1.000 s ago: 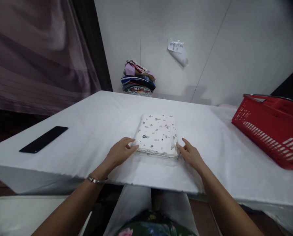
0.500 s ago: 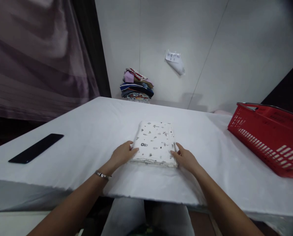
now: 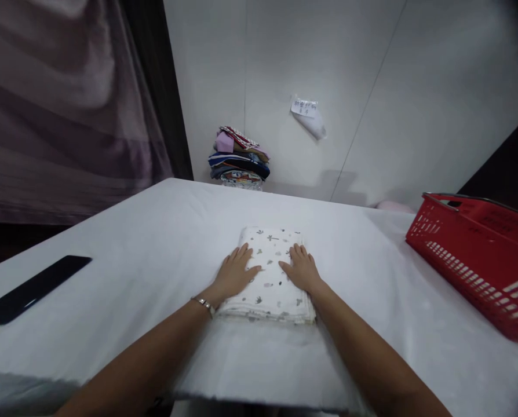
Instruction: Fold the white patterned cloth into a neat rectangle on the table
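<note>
A folded white cloth (image 3: 270, 295) with small grey-green prints of plants and other shapes lies flat near the front of the table. Several layers show along its front edge. My left hand (image 3: 236, 272) rests palm down on the left side of the cloth, thumb pointing inward. On the right side, my right hand (image 3: 301, 269) lies flat on top, its thumb also turned toward the middle. Both hands hold nothing, and their fingers are stretched forward. A silver bracelet (image 3: 204, 305) circles my left wrist.
The table is covered with a white sheet (image 3: 154, 243). A long black flat object (image 3: 37, 288) lies at the left. A red plastic basket (image 3: 471, 255) stands at the right. Behind the table, a stack of folded clothes (image 3: 239, 159) rises against the wall, below a taped paper note (image 3: 305, 108).
Both hands have moved from gripping the cloth's side edges to lying flat on top of it. The view has shifted, so the table and cloth appear lower and nearer.
</note>
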The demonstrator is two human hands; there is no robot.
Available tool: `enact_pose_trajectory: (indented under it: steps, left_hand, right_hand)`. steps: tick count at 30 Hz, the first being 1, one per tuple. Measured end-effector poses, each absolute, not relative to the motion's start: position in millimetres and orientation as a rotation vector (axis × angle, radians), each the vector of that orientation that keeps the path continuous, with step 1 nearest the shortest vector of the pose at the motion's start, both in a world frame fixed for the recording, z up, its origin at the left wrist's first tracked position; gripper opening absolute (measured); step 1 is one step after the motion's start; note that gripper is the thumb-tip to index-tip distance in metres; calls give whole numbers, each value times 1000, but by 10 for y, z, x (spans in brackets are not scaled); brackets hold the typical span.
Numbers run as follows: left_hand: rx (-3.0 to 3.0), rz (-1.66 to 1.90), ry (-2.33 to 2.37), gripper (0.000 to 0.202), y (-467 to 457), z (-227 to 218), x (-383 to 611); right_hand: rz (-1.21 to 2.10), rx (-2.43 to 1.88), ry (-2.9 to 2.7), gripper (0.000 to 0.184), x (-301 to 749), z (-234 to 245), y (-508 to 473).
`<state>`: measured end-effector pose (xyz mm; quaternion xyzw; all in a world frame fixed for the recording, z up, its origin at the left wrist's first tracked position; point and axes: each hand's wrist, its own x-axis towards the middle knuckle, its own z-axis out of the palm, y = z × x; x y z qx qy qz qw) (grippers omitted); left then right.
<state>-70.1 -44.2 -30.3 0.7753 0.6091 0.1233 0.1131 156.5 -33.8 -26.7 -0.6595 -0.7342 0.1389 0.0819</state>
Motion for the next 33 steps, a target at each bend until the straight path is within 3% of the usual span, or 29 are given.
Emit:
enact_pose_trajectory:
  steps: [3,7,13,22,28,33]
  left_hand:
    - [2254,361,1777,70,-422,-280,-720]
    - [2195,391,1787,67,-255,-153,-706]
    - [2128,518,1846,62,56,-162,-653]
    - [2047,602,1782,59,48,-257,-696]
    - [2046,601,1781,56,57,-249,-683]
    - [2021,636,1766,53,75,-248,-705]
  right_hand:
    - [457,-1910,-2170,70,1617,-292,-320]
    - [440,-1732,-1945,52,1809,-235,-86]
    - [525,-1822,-1584,33,2103,-190,444]
    - [487,-2000,-1574,42,1979,-194,552]
    - [472,-1962,-1581,26,1958,-243,581]
    - [433,-1877,-1507,24,1962,-302,593]
